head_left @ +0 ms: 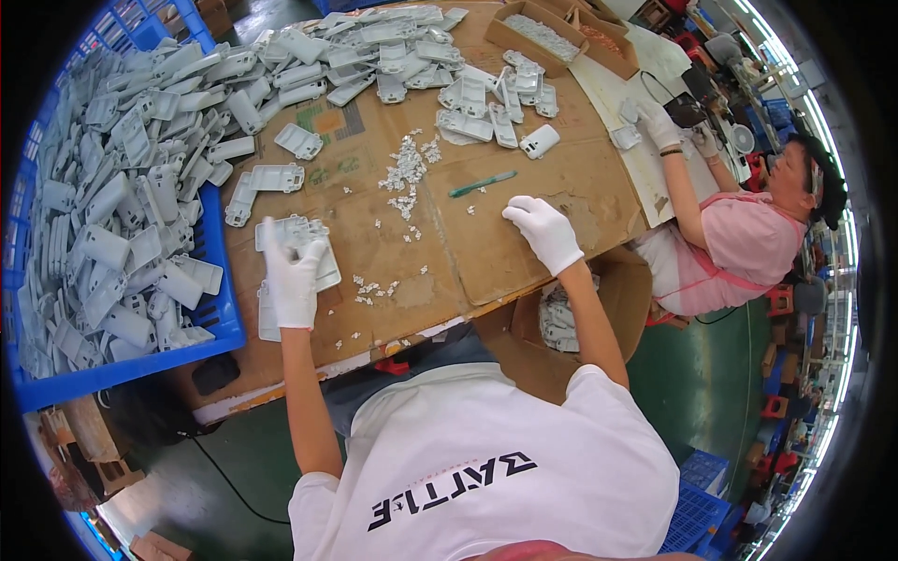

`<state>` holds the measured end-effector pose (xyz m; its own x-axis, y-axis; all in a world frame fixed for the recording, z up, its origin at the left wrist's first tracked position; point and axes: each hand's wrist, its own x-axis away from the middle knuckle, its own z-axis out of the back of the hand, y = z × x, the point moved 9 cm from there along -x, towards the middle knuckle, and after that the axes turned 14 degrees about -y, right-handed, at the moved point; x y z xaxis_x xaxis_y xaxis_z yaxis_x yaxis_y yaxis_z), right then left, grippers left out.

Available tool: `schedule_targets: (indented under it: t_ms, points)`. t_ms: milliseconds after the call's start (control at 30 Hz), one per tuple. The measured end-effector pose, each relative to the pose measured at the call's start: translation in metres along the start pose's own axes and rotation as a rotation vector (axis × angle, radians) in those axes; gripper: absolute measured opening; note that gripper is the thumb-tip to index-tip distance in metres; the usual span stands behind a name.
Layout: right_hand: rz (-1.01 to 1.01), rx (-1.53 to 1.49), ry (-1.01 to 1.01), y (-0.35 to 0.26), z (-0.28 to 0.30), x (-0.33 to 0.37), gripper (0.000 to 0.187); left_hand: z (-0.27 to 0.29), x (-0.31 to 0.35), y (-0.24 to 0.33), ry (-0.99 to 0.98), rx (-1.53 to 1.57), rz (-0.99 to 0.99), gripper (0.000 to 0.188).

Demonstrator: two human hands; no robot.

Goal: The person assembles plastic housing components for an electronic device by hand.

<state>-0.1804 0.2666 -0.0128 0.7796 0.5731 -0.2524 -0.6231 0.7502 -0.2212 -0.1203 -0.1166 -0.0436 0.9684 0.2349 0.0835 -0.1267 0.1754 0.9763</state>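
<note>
My left hand (294,285), in a white glove, reaches over a few pale grey plastic casings (299,232) near the table's left front. Its thumb and forefinger are spread apart on either side of a casing, and the palm hides part of the pieces below. My right hand (547,236), also gloved, hovers over the table's front right with its fingers curled together; whatever they may hold is hidden. Between the hands lie small white plastic parts (404,176) in a loose heap. A green pen (482,183) rests just beyond my right hand.
A blue crate (229,318) heaped with casings stands at left. More casings (383,56) cover the table's far side. Cardboard trays (538,35) of small parts sit at far right. An open carton (622,290) stands below the right edge. A co-worker (725,238) works at right.
</note>
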Motion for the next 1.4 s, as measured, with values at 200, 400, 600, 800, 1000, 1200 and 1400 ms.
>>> schedule_targets:
  t_ms: [200,400,600,800,1000,1200,1400]
  points:
    - [0.031,0.180,-0.233,-0.001,-0.021,-0.014,0.004,-0.039,0.018,-0.018,-0.328,0.360,0.126,0.078]
    - [0.004,-0.417,0.101,-0.080,0.030,-0.045,0.016,-0.059,0.037,0.046,-0.130,-0.228,-0.170,0.057]
    - [0.080,-0.625,0.264,-0.167,0.012,-0.066,0.020,-0.067,0.052,0.071,-0.053,-0.259,-0.224,0.042]
    - [0.033,-0.585,0.220,-0.171,0.002,-0.068,0.022,-0.065,0.061,0.077,0.000,-0.279,-0.298,0.038]
    - [-0.286,-0.788,0.057,-0.145,-0.018,-0.074,0.019,-0.072,0.064,0.069,-0.072,-0.275,-0.290,0.039]
    - [-0.189,-0.990,-0.259,-0.153,-0.045,-0.071,0.034,-0.067,0.063,0.077,-0.071,-0.254,-0.392,0.035]
    - [-0.065,-0.946,-0.219,-0.172,-0.041,-0.067,0.044,-0.062,0.057,0.059,-0.033,-0.170,-0.246,0.020]
